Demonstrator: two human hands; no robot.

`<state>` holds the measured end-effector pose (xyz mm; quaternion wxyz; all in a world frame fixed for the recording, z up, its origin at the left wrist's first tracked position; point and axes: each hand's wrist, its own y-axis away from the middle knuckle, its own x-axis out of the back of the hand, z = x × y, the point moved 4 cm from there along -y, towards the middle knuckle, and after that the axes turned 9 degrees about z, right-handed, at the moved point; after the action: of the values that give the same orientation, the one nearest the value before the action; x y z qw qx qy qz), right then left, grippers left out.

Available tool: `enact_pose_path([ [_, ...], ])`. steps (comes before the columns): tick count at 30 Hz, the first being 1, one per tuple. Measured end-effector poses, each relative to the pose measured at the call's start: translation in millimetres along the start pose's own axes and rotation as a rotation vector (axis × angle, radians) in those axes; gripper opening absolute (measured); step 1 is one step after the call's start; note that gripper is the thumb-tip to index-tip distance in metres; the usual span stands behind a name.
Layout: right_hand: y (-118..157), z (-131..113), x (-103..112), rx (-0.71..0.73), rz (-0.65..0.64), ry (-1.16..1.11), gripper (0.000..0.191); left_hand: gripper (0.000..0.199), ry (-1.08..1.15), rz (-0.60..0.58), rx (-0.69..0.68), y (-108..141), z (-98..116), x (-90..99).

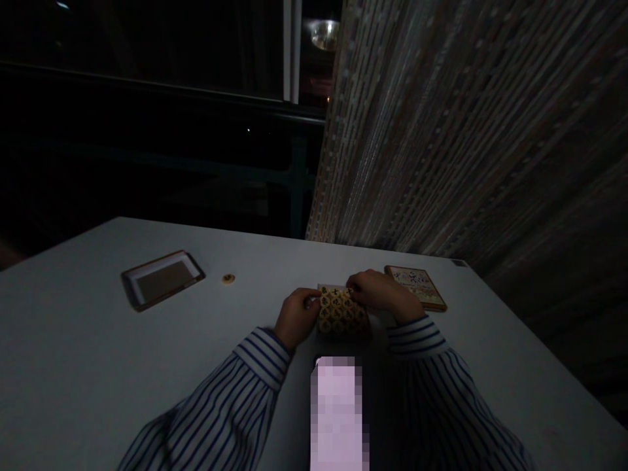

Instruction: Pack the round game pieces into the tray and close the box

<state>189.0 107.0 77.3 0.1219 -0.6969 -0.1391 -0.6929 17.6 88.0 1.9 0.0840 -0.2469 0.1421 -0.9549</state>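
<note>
A small box (318,334) filled with rows of round Chinese chess pieces (336,302), marked with dark characters, sits on the table in front of me. My left hand (297,317) pinches the box's left side near the upper corner, thumb and fingers closed. From the other side my right hand (381,293) reaches over the upper right corner, its closed fingertips on a piece there. Its fingers partly cover the pieces at that corner. One loose chess piece (228,279) lies apart on the table to the left.
An open, shallow tray-like lid (142,305) lies on the white table (88,366) at the left. Behind my right hand is a flat box with printed characters (417,288). A bright, pixelated phone-like screen (339,412) is nearest me. A string curtain (392,131) hangs beyond the table.
</note>
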Motion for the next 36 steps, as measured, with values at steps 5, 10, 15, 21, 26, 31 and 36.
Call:
enact_pose_path([
  [5, -0.7, 0.5, -1.6, -0.006, -0.003, -0.010, 0.027, 0.021, 0.012, 0.002, 0.007, 0.0, -0.2, -0.5],
  [10, -0.5, -0.6, -1.1, 0.002, 0.003, -0.018, 0.027, 0.022, 0.017, 0.003, 0.022, -0.2, 0.0, 0.3],
  [15, -0.2, -2.7, -0.1, 0.029, 0.010, -0.015, 0.026, 0.022, 0.016, -0.001, 0.013, 0.2, 0.8, 0.9],
  [21, -2.1, -0.9, -4.0, 0.042, 0.004, -0.011, 0.026, 0.022, 0.016, -0.006, 0.002, -0.2, 0.2, -0.1],
  [26, -3.0, -0.7, -4.9, 0.052, 0.020, -0.006, 0.027, 0.021, 0.011, -0.008, 0.010, -0.4, 0.7, 0.1],
  [31, -1.9, -2.6, -2.5, 0.055, 0.016, -0.007, 0.028, 0.021, 0.010, 0.001, 0.004, -0.8, -0.1, 0.0],
  [36, -0.4, -5.0, -0.4, 0.054, 0.006, -0.009, 0.027, 0.020, 0.014, 0.008, 0.008, -0.5, -0.1, -0.1],
])
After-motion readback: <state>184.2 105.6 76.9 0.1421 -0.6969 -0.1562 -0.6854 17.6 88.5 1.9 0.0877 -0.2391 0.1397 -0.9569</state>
